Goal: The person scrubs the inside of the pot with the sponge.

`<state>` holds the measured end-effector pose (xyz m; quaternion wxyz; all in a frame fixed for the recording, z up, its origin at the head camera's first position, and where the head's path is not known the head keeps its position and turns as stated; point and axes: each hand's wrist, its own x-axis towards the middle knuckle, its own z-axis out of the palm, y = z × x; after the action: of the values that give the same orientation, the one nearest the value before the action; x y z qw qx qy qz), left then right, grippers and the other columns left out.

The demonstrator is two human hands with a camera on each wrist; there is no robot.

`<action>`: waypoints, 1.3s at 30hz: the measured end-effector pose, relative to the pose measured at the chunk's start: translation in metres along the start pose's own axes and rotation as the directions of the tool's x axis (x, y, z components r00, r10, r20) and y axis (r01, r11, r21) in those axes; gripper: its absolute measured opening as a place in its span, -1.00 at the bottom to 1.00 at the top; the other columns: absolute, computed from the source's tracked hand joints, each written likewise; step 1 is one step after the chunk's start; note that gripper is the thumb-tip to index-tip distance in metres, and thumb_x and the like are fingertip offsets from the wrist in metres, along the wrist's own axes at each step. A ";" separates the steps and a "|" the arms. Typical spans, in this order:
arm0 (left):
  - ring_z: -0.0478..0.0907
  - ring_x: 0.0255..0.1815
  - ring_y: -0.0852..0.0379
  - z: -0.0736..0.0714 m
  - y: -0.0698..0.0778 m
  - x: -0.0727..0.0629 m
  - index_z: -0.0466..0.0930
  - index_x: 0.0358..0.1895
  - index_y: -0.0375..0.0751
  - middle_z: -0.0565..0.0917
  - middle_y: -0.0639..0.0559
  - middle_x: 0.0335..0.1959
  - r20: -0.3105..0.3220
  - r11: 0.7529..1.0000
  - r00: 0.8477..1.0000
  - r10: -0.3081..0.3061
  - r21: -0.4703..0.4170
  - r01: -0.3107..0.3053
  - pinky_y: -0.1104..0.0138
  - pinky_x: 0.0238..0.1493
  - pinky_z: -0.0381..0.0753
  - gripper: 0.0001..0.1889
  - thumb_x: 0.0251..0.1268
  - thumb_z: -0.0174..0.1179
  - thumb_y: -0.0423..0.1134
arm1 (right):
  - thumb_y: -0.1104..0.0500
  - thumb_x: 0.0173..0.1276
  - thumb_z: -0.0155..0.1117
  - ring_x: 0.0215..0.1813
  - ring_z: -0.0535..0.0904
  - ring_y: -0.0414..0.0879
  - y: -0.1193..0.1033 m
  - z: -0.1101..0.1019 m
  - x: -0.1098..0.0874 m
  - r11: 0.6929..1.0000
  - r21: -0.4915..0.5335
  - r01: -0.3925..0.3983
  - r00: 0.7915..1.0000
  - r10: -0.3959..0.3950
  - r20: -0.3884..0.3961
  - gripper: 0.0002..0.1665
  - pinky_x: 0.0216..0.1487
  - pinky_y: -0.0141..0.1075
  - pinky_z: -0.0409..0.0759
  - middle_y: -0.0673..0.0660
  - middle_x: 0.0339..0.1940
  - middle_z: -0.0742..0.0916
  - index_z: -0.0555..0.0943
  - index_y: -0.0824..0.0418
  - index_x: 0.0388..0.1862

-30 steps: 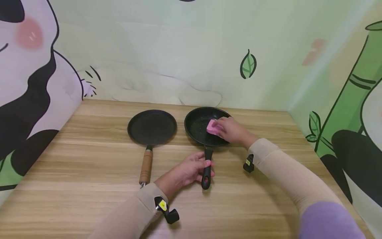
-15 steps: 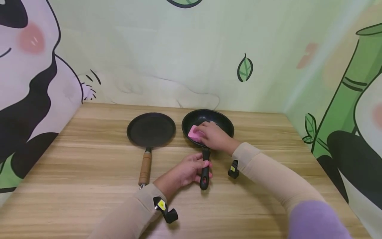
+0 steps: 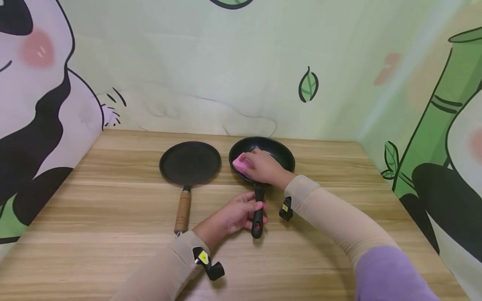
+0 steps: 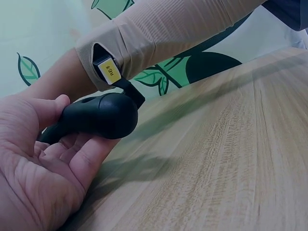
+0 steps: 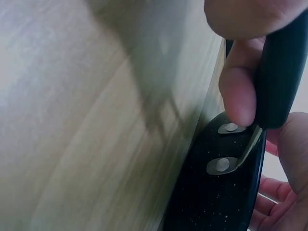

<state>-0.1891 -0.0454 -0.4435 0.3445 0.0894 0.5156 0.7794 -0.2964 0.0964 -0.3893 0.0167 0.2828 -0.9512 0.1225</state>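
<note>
A black frying pan (image 3: 275, 150) lies toward the back of the table in the head view. My left hand (image 3: 241, 213) grips its black handle (image 3: 257, 215), thumb on top and fingers underneath. The left wrist view shows the rounded handle end (image 4: 110, 115) over the wood. Inside the pan, my right hand (image 3: 263, 167) holds a pink sponge (image 3: 241, 163) against the left part of the bowl. Seen from the right wrist, the pan's speckled outer side (image 5: 216, 197) has two rivets by the handle, and the sponge is hidden.
Left of the frying pan lies a flat black crepe pan (image 3: 190, 163) with a wooden handle (image 3: 183, 211), partly behind the left forearm. A panda-patterned wall (image 3: 169, 75) borders the wooden table (image 3: 124, 200) at the back and sides.
My right hand has moved the sponge from the pan's right side to its left, then slightly farther back along the left edge. The left hand keeps its grip on the handle.
</note>
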 end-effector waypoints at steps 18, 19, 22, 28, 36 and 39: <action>0.71 -0.33 0.07 0.003 -0.004 0.001 0.12 0.45 -0.44 0.62 -0.01 -0.13 -0.029 1.000 0.999 0.019 -0.022 -0.020 0.08 -0.33 0.77 -0.51 0.59 -0.03 -0.35 | 0.01 0.39 0.37 0.13 0.54 0.07 0.009 -0.009 -0.016 0.999 -0.028 0.035 0.998 -0.034 0.058 -0.56 0.28 -0.05 0.51 0.20 0.15 0.61 0.61 0.06 0.21; 0.71 -0.34 0.08 0.003 -0.004 0.002 0.13 0.44 -0.44 0.62 -0.01 -0.14 -0.032 1.000 0.999 0.023 -0.020 -0.024 0.08 -0.34 0.77 -0.52 0.59 -0.03 -0.36 | 0.02 0.39 0.37 0.13 0.54 0.07 0.012 -0.010 -0.017 0.998 -0.046 0.050 0.997 -0.047 0.064 -0.57 0.27 -0.05 0.51 0.20 0.14 0.61 0.62 0.07 0.21; 0.71 -0.35 0.08 0.004 -0.003 0.002 0.14 0.41 -0.46 0.62 -0.01 -0.14 -0.045 0.999 0.999 0.030 -0.016 -0.031 0.10 -0.37 0.76 -0.53 0.58 -0.03 -0.36 | 0.06 0.38 0.39 0.13 0.56 0.09 0.025 -0.012 -0.022 0.992 -0.091 0.082 0.995 -0.076 0.071 -0.59 0.26 -0.03 0.51 0.20 0.11 0.63 0.64 0.10 0.18; 0.70 -0.34 0.08 0.004 -0.002 0.000 0.14 0.44 -0.44 0.61 -0.05 -0.11 -0.035 1.000 0.999 0.018 -0.008 -0.018 0.11 -0.38 0.77 -0.51 0.58 -0.03 -0.36 | 0.15 0.36 0.40 0.24 0.53 0.19 0.060 -0.023 -0.034 0.995 -0.043 0.087 0.994 -0.084 0.069 -0.56 0.36 0.07 0.44 0.28 0.18 0.62 0.61 0.19 0.20; 0.70 -0.34 0.09 0.003 -0.002 0.000 0.13 0.45 -0.43 0.60 -0.05 -0.09 -0.011 1.000 1.000 0.010 -0.002 -0.010 0.17 -0.41 0.76 -0.50 0.58 -0.03 -0.34 | 0.16 0.37 0.41 0.23 0.51 0.14 0.077 -0.037 -0.037 0.997 0.034 0.063 0.993 -0.066 0.095 -0.32 0.35 0.06 0.47 0.28 0.28 0.57 0.43 0.25 0.42; 0.70 -0.33 0.09 0.002 -0.002 0.000 0.13 0.45 -0.42 0.60 -0.05 -0.08 -0.007 1.000 1.000 0.003 -0.002 -0.003 0.17 -0.41 0.76 -0.51 0.59 -0.03 -0.33 | 0.15 0.38 0.40 0.22 0.50 0.14 0.078 -0.037 -0.037 0.998 0.057 0.024 0.993 -0.030 0.110 -0.28 0.34 0.06 0.47 0.28 0.29 0.56 0.38 0.25 0.45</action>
<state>-0.1871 -0.0430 -0.4443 0.3415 0.0870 0.5160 0.7807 -0.3090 0.1879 -0.3746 -0.0425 0.3024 -0.9430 0.1325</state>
